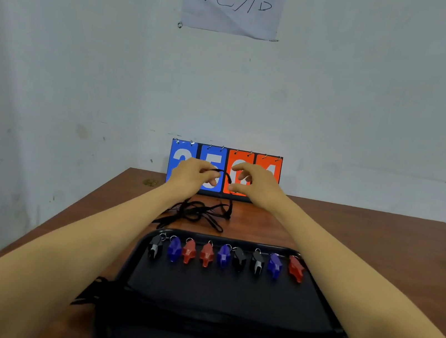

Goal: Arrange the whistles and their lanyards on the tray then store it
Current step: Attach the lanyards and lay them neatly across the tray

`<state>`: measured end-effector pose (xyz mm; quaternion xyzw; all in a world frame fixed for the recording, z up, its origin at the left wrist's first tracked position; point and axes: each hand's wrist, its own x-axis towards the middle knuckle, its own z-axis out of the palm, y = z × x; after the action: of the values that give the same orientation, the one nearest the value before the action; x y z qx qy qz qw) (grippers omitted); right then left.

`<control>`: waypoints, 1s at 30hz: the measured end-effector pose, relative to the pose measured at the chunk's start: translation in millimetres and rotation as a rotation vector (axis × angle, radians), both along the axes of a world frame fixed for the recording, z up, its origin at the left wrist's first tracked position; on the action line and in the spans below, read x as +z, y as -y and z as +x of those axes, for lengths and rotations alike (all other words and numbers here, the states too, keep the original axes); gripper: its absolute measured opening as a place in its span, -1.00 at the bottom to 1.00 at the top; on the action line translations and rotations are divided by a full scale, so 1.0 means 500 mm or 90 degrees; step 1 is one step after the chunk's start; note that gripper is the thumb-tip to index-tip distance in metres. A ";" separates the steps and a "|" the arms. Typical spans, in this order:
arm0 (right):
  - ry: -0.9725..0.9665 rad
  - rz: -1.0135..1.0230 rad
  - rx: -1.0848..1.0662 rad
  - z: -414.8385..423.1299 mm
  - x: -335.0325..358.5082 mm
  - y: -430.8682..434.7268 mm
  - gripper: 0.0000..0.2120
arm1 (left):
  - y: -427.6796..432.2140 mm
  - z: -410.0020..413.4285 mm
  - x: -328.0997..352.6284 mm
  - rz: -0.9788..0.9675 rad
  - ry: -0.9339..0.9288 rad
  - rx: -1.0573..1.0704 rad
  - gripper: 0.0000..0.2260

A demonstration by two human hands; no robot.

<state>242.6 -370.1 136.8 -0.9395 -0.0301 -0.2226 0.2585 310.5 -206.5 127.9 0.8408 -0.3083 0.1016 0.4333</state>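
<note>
Pinching a black lanyard (222, 173) above the tangled pile (200, 212) on the surface (380, 237), the left hand (193, 174) has curled fingers, the right hand (256, 181) loosely spread, nine whistles (224, 256) lining the tray (225, 295).

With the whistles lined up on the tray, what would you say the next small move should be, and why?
Probably lift the lanyard free of the tangled pile. The left hand pinches it, the right hand hovers open beside it, and all nine whistles already sit in a row on the tray.
</note>
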 end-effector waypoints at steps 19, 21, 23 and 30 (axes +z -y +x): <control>-0.066 -0.056 -0.078 0.015 -0.044 0.008 -0.78 | -0.015 0.015 0.019 -0.136 -0.012 0.148 -0.78; -0.107 -0.115 -0.136 0.014 -0.053 0.029 -0.67 | -0.026 0.024 0.014 -0.123 -0.026 0.161 -0.79; -0.154 -0.118 -0.138 0.014 -0.058 0.037 -0.43 | -0.027 0.024 0.006 -0.093 -0.042 0.150 -0.80; -0.070 0.215 -0.006 0.012 -0.022 -0.035 -0.58 | -0.002 0.000 -0.005 -0.048 -0.020 0.087 -0.77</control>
<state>248.8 -352.3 126.0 -0.8938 0.0265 -0.1742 0.4125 310.7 -205.3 125.6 0.8442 -0.2393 0.1291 0.4619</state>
